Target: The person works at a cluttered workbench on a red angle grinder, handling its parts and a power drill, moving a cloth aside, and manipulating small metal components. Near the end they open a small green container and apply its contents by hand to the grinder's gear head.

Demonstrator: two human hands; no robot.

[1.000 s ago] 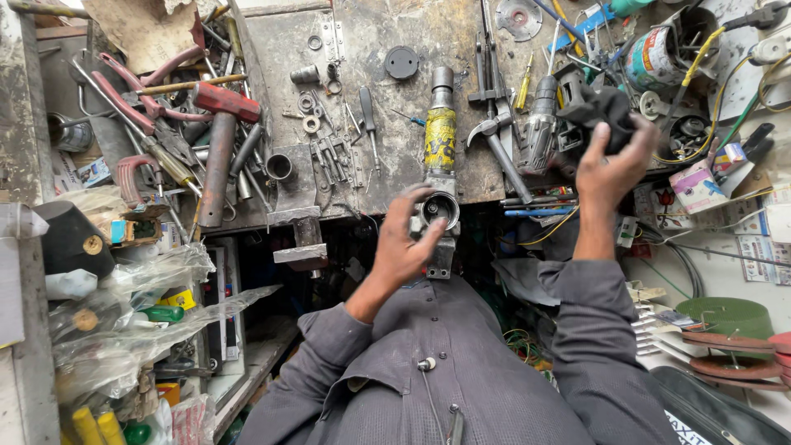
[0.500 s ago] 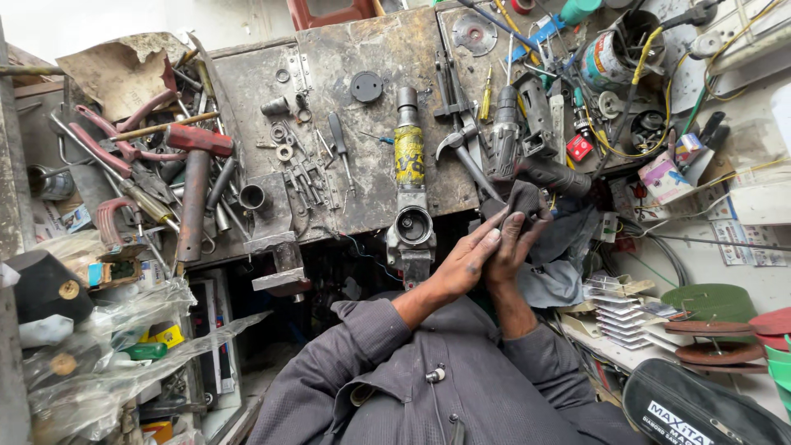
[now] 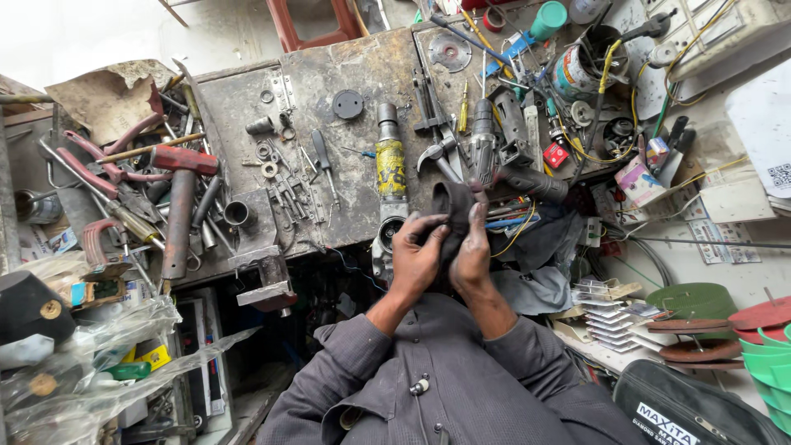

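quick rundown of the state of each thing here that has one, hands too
left hand: closed on the dark crumpled cloth
right hand: pressed on the same cloth
yellow-banded angle grinder: lying flat on the worn metal bench, not held
red-headed hammer: lying on the bench
green-lidded cylinder: lid on

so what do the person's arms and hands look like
Both arms are in long grey sleeves of a buttoned shirt, loose and creased, ending at the wrists. The left hand and right hand are bare, with no gloves, and smeared with dark grime. No rings or watch can be seen.
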